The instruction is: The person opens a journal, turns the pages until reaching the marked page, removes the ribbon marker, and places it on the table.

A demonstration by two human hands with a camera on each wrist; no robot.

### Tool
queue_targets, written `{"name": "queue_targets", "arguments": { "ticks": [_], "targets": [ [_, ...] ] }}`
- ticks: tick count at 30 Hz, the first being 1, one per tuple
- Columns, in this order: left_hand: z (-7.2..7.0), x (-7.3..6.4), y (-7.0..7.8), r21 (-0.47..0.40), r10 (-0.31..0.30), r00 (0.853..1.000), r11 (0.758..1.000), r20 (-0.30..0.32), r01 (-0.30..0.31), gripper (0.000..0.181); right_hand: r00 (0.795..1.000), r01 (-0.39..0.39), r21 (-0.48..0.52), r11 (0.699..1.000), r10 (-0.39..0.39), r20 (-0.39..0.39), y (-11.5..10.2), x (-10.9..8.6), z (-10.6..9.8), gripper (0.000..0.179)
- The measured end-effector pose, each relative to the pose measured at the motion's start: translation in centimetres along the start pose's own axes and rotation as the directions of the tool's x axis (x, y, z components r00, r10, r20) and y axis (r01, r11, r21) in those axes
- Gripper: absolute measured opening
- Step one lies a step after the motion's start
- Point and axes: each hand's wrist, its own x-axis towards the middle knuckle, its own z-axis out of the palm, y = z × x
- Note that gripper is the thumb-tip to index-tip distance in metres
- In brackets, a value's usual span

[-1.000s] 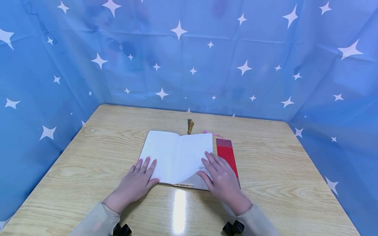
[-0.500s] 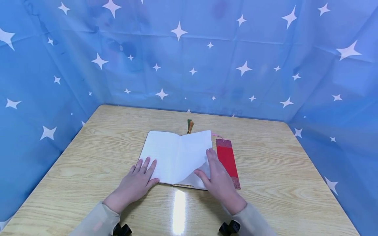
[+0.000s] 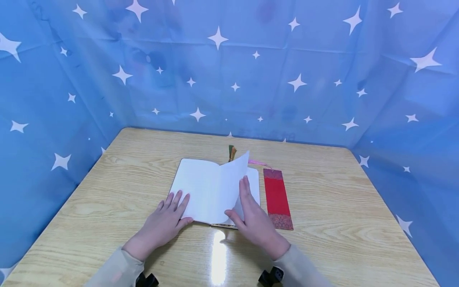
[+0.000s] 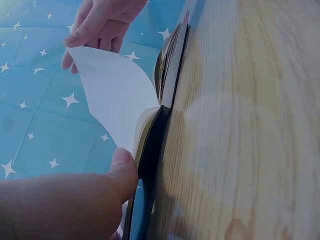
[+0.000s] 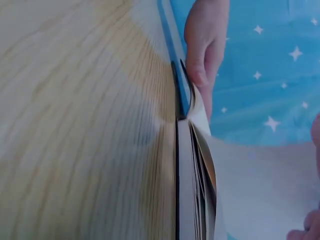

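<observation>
An open notebook (image 3: 197,187) with white pages lies on the table. My left hand (image 3: 165,223) rests flat on the lower left of its left page, fingers spread. In the left wrist view, the left thumb (image 4: 122,170) presses near the page edge. A single page (image 3: 231,187) stands lifted from the right half. My right hand (image 3: 256,225) holds this page by its outer edge; in the left wrist view, the thumb is at the page's corner and the fingers (image 4: 105,44) are behind it. In the right wrist view only parts of the fingers (image 5: 312,227) show.
A red bookmark (image 3: 277,197) with a pink cord (image 3: 259,162) lies right of the notebook. Green and brown tassels (image 3: 232,151) stick out beyond its top edge. The wooden table (image 3: 340,199) is backed by a blue star-patterned cloth (image 3: 269,95).
My right hand has moved left with the page, which has risen from nearly flat to steeply lifted. More of the bookmark and the page underneath now show. My left hand has stayed in place.
</observation>
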Motion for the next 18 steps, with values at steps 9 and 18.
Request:
{"name": "queue_targets", "arguments": {
  "ticks": [9, 18],
  "targets": [
    [-0.5, -0.2, -0.1, 0.006, 0.023, 0.996, 1.0, -0.085, -0.023, 0.071, 0.996, 0.05, 0.1, 0.994, -0.057, 0.072, -1.4, 0.0, 0.9, 0.086],
    [-0.9, -0.2, -0.3, 0.007, 0.028, 0.992, 1.0, -0.123, -0.027, 0.072, 0.996, 0.091, 0.077, 0.993, -0.093, 0.013, -1.6, -0.5, 1.4, 0.083]
  ]
}}
